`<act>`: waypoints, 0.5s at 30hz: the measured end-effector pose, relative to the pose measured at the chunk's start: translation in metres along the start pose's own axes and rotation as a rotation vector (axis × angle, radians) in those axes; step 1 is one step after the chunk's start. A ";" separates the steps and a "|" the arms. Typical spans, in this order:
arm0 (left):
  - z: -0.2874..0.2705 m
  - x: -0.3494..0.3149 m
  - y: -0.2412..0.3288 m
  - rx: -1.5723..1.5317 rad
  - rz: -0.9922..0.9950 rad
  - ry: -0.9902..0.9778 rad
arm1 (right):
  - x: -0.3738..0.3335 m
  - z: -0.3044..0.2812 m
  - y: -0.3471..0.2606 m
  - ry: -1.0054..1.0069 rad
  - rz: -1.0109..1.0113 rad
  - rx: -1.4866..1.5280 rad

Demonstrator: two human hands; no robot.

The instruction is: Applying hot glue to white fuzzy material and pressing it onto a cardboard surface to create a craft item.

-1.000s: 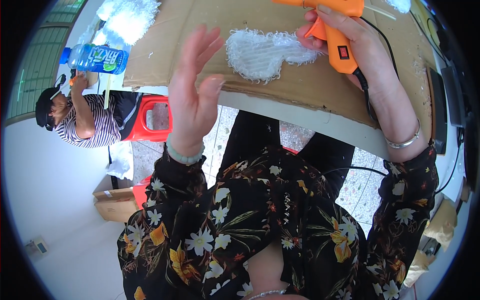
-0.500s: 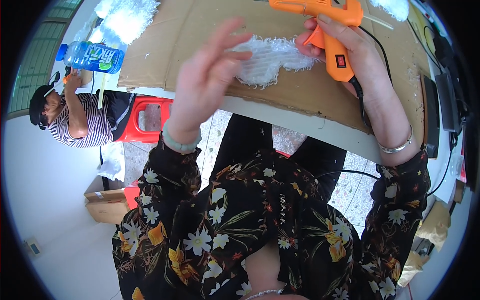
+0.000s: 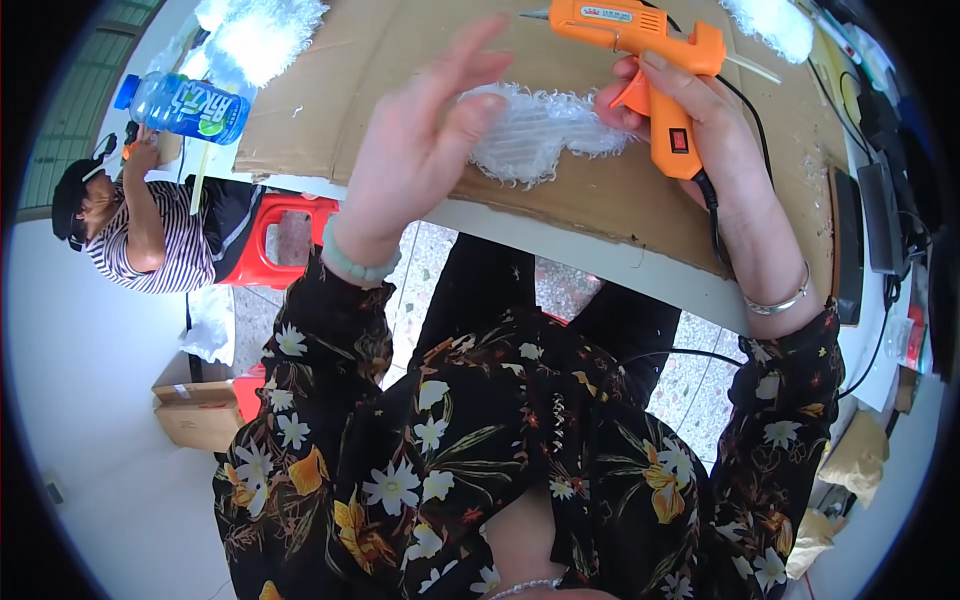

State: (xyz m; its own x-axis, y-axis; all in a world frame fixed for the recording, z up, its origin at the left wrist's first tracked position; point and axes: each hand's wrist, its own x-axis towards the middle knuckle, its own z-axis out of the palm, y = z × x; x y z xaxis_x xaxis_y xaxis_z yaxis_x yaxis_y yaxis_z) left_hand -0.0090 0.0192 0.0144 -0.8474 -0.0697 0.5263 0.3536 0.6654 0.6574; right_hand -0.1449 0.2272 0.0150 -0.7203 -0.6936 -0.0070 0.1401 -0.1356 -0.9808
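My right hand (image 3: 700,110) is wrapped round the handle of an orange hot glue gun (image 3: 672,130), with fingers at its trigger. The gun's nozzle points left, and a pale glue stick (image 3: 752,66) sticks out of its rear. On the cardboard below lies a white fluffy piece of fabric (image 3: 535,140) with a ribbed middle and fringed edges. My left hand (image 3: 425,130) hovers at the fabric's left end, fingers apart, holding nothing that I can see. Whether its thumb touches the fabric I cannot tell.
A brown cardboard sheet (image 3: 340,90) covers the white table. White fluffy material lies in a pile (image 3: 260,35) at the far left and another (image 3: 775,25) at the far right. A blue-capped bottle (image 3: 190,108) stands left, near a seated person (image 3: 150,220). The gun's black cord (image 3: 716,225) trails down.
The view has shifted slightly. My left hand's fingers have risen a little and blur less. The glue gun stays in my right hand, a bit lower in the picture.
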 end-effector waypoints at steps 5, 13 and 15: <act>0.007 0.006 0.006 0.029 -0.042 -0.227 | -0.002 0.000 0.000 -0.011 0.021 0.013; 0.004 0.000 -0.002 -0.244 -0.083 -0.139 | 0.000 0.001 0.004 0.002 -0.012 -0.022; 0.006 0.001 0.000 -0.212 -0.079 -0.143 | 0.001 -0.001 0.005 0.000 -0.008 -0.023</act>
State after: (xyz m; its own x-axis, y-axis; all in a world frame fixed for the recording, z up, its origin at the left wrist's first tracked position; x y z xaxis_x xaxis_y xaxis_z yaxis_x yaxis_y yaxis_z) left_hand -0.0117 0.0241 0.0115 -0.9178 0.0008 0.3970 0.3463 0.4906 0.7996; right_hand -0.1454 0.2270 0.0102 -0.7217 -0.6922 0.0007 0.1191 -0.1251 -0.9850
